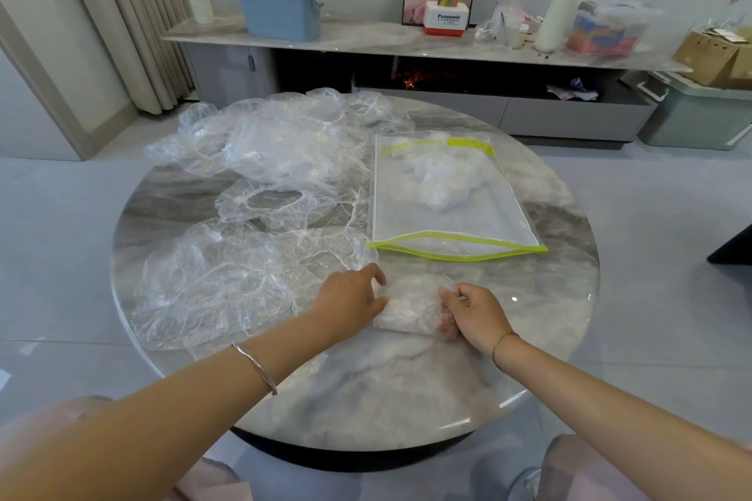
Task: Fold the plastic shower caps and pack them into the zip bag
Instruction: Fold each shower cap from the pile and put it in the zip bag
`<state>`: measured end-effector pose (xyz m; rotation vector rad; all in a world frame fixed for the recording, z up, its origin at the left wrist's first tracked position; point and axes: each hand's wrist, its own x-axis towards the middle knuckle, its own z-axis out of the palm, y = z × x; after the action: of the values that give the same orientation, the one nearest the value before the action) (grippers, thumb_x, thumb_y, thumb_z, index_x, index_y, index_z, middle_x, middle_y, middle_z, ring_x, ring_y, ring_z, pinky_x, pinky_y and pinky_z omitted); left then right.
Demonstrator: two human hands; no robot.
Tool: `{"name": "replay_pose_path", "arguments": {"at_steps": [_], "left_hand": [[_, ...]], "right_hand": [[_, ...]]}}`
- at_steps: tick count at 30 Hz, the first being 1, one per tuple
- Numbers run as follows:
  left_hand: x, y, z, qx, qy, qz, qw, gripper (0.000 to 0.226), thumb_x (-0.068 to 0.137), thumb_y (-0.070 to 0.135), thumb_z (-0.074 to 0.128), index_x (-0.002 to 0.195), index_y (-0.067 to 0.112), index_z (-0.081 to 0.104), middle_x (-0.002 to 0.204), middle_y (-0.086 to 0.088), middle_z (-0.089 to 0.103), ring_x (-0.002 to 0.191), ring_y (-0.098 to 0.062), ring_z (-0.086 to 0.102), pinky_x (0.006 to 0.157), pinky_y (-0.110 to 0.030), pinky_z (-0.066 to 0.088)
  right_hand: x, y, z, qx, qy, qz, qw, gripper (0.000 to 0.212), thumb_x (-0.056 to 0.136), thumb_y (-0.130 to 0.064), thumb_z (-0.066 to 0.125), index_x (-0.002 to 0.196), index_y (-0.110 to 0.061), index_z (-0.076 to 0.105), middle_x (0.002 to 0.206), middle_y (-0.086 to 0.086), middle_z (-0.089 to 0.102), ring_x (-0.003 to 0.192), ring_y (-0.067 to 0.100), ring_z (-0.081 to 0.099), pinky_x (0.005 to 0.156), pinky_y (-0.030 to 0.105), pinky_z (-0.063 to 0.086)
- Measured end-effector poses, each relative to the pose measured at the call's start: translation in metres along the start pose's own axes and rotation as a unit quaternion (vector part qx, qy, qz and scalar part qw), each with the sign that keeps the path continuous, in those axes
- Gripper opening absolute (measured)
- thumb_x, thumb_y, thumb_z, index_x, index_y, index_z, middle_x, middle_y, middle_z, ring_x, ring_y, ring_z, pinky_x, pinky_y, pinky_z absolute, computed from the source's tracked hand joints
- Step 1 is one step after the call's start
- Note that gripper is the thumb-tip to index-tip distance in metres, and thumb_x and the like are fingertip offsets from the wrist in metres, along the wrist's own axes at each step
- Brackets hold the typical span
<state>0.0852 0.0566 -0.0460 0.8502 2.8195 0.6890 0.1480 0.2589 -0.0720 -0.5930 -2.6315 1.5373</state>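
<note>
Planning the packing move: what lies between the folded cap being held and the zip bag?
Only bare table separates folded cap and zip bag, per head view.

The room is bright with soft, even light, and the shadows are weak: only a faint one lies under the left hand (pixel 350 305) and the right hand (pixel 476 313) at the folded cap (pixel 411 305). The glossy table (pixel 447 378) shows small white glare spots near its right rim, and the loose shower caps (pixel 260 142) glitter. The middle is sharp; the far shelf (pixel 366 39) bends, and the lower corners are blurred and stretched
</note>
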Motion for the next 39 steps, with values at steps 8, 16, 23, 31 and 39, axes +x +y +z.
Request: {"name": "replay_pose_path", "arguments": {"at_steps": [8,16,23,31,39], "left_hand": [[-0.004,0.004,0.022,0.128,0.025,0.278,0.952,0.039,0.089,0.042,0.037,0.107,0.026,0.067,0.104,0.006,0.065,0.093,-0.013,0.058,0.082,-0.023,0.039],[-0.007,0.003,0.027,0.173,-0.071,0.232,0.955,0.06,0.093,0.051,0.018,0.132,0.022,0.053,0.148,-0.004,0.04,0.137,-0.024,0.035,0.115,-0.032,0.012],[-0.004,-0.002,0.034,0.168,-0.106,0.204,0.959,0.08,0.082,0.071,0.004,0.139,0.025,0.035,0.159,-0.006,0.009,0.147,-0.022,0.002,0.114,-0.028,-0.011],[-0.003,-0.006,0.033,0.178,-0.073,0.206,0.959,0.061,0.089,0.06,0.02,0.138,0.027,0.038,0.156,-0.005,0.023,0.147,-0.025,0.004,0.115,-0.036,-0.016],[0.002,-0.002,0.027,0.17,0.037,0.279,0.944,0.037,0.081,0.047,0.045,0.096,0.02,0.066,0.092,0.003,0.062,0.1,-0.021,0.056,0.098,-0.031,0.031]], "right_hand": [[0.003,-0.007,0.001,-0.043,-0.026,0.022,0.999,0.037,0.094,-0.025,0.053,0.063,-0.004,0.055,0.049,0.007,0.061,0.044,0.017,0.061,0.055,0.025,0.049],[-0.007,-0.014,-0.02,-0.151,0.092,-0.125,0.976,0.015,0.096,-0.03,0.044,0.087,-0.021,0.052,0.074,-0.006,0.056,0.066,0.009,0.051,0.061,0.026,0.039],[-0.013,0.008,-0.01,-0.346,-0.088,-0.278,0.892,0.069,0.086,-0.057,0.016,0.139,-0.023,0.042,0.148,-0.007,0.035,0.136,0.009,0.03,0.11,0.02,0.014],[-0.009,0.014,-0.02,-0.424,-0.117,-0.2,0.876,0.088,0.072,-0.067,-0.003,0.149,-0.027,0.013,0.157,-0.014,0.002,0.145,0.007,-0.003,0.113,0.027,-0.01],[-0.015,0.0,-0.016,-0.375,-0.046,-0.385,0.842,0.042,0.084,-0.052,0.045,0.104,-0.021,0.066,0.101,-0.009,0.063,0.09,0.009,0.057,0.092,0.02,0.027]]}}
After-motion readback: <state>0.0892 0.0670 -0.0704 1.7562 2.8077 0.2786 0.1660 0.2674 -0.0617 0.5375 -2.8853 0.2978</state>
